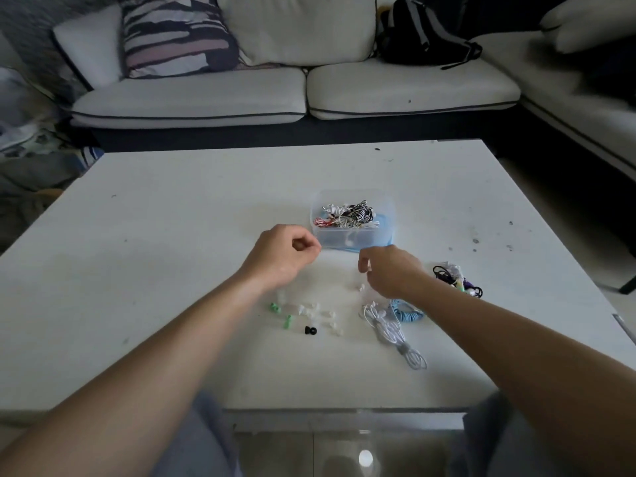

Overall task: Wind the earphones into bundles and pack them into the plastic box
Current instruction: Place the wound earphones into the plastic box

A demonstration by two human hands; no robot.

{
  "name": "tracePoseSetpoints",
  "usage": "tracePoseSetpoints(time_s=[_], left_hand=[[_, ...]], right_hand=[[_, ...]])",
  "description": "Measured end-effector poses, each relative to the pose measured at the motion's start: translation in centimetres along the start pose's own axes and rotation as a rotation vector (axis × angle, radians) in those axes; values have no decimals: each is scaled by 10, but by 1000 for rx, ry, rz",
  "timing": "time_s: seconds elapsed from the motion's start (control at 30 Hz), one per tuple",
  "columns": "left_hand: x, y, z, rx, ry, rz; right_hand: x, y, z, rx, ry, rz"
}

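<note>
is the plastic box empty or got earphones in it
Partly filled: the plastic box holds several wound earphone bundles, striped black, white and red.

Right fingers (364, 265) hiding their grasp, sofa (189, 101) cropped

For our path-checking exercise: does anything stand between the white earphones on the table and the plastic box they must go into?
Only the right hand, hovering above that stretch. The blue coiled cable lies beside the white earphones, not in the path, and the plastic box is open on top.
</note>
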State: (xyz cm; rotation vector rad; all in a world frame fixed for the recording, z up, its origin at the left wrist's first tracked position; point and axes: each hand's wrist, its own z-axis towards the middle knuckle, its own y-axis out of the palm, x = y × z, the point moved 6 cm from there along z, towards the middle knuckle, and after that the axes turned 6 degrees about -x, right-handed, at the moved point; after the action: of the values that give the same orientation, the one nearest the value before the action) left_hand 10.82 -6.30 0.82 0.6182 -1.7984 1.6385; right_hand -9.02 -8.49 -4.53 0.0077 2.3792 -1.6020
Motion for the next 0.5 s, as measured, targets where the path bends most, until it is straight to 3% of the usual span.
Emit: tracePoseSetpoints(time_s=[0.33, 0.5], left_hand=[[-31, 39, -25, -345, -83, 391], [-37, 46, -24, -394, -99, 487]], right_hand=[[7, -50, -31, 147, -104, 671], [-3, -46, -41, 86, -110, 1059]])
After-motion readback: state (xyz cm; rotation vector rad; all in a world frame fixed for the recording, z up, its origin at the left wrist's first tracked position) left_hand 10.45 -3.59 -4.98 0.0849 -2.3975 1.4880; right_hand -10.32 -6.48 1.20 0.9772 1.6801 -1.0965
